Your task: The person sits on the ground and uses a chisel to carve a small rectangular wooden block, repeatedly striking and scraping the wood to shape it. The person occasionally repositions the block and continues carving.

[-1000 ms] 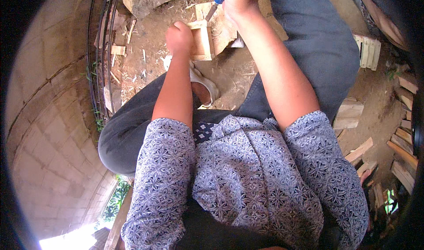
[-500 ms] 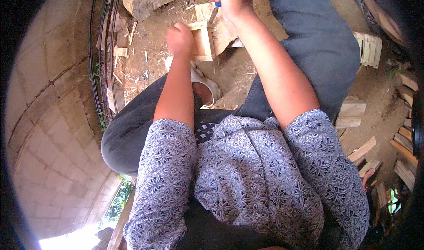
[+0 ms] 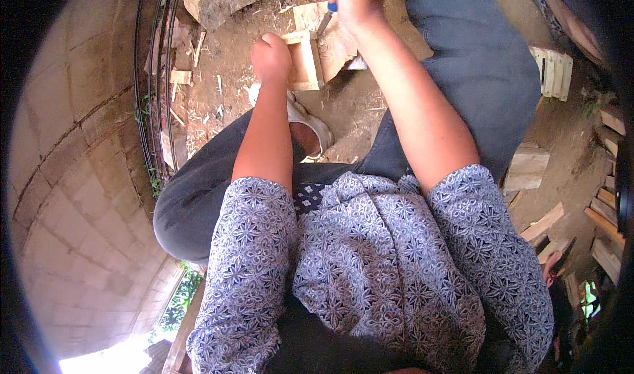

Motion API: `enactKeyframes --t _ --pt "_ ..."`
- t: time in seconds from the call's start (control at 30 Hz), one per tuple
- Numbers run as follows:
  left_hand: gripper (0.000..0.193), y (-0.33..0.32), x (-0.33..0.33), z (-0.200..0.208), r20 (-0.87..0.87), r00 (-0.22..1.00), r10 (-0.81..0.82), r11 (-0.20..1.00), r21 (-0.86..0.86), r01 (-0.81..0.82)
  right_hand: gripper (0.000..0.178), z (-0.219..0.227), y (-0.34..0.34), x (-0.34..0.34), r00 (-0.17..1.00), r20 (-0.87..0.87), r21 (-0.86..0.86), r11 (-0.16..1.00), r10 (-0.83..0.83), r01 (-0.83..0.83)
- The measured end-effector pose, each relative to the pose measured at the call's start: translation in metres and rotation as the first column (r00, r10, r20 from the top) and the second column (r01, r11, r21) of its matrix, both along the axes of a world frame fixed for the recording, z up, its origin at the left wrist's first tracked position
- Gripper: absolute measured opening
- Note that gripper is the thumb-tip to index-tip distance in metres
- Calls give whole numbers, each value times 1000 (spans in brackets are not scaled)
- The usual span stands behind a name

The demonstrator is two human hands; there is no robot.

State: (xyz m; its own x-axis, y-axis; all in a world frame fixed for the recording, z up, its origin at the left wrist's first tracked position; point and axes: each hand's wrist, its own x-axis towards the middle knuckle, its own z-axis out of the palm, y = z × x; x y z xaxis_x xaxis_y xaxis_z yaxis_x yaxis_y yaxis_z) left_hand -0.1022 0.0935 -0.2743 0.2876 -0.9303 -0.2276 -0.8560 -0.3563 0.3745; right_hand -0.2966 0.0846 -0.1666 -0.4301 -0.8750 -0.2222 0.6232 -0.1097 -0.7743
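Drifting slightly rightward since the earlier frame, the blue-handled tool [image 3: 331,8] is pointing its blade beside the upper right corner of the wooden box [image 3: 313,67]. Left of the box, the left hand [image 3: 271,58] is gripping its side; above right, the right hand [image 3: 362,5] is clasping the tool. Below the box, a pale shoe [image 3: 296,111] is resting.

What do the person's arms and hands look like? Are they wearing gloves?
No gloves! The left hand and right hand are bare, with no wristband showing. The left sleeve and right sleeve have a dark-blue and whitish starry flower pattern, leaving the forearms bare.
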Motion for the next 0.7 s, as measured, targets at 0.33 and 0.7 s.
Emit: enactKeyframes --t 0.33,0.7 --pt "59 -3 -8 8 -17 1000 -4 1000 4 4 30 -1 -3 6 982 -156 -48 993 102 -111" --pt "58 -1 -6 4 -36 999 -32 999 -23 31 37 -4 -10 -3 983 -182 -166 986 -2 -28"
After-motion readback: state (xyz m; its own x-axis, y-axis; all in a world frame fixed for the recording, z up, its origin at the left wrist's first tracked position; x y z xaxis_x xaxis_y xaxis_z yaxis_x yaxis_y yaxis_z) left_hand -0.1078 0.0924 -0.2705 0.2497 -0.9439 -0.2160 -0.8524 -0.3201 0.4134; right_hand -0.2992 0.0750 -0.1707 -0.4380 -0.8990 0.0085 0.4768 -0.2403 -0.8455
